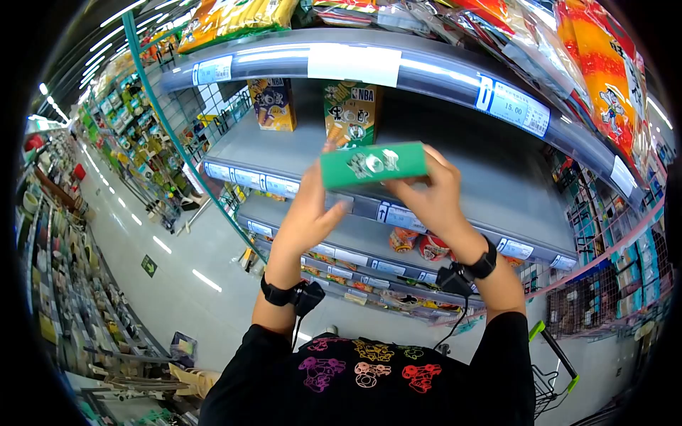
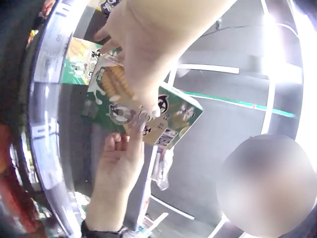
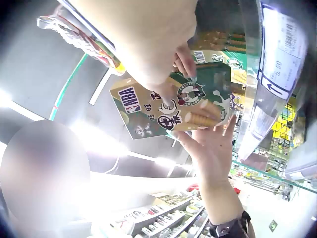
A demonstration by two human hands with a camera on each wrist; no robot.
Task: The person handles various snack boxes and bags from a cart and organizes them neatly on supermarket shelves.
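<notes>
Blurred green box [image 1: 373, 165], right fingers [image 1: 436, 157] gripping its end, left fingers [image 3: 231, 127] spread, partly hidden

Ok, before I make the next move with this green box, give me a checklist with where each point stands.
1. Right hand gripping the held green box: ok, fingers and thumb on one end.
2. Left hand closed round the other end: not ok, fingers look fairly straight.
3. Held box matches the standing green box: ok, same NBA design.
4. Bare room on the shelf: ok, right of the standing boxes.
5. Gap between held box and shelf edge: cannot tell.
</notes>
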